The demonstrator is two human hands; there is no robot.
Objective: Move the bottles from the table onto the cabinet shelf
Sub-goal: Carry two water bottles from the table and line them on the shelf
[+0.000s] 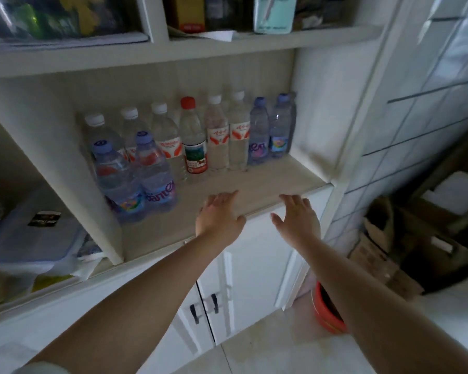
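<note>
**Both hands empty, bottles up on the shelf**

Nearest: two bare arms reach fwd. The left hand [219, 217] is spread flat, fingers apart, holding nothing. It hovers at the front edge of the shelf [268, 182]. The right hand [297, 217] is spread too, palm down, also empty, just beside the left one. Neither hand touches a bottle.

Next, at the front left of the shelf, stand two bottles w/ purple caps [135, 176], close together and upright.

Further back, a row of bottles [219, 136] stands by the back wall. Most have white caps; one has a red cap [187, 102]; two at the right end have purple caps [270, 128]. All look upright.

The table isn't in view, so I can't tell if more bottles wait there.

How they'd handle, I think: thin clear plastic, full of water, so a bit heavy and a bit squishy if you squeeze hard. Smooth sides may slip. Best place to grab is prob. the middle, round the label, w/ the whole hand. Caps are small, so that grip is weaker.
</note>
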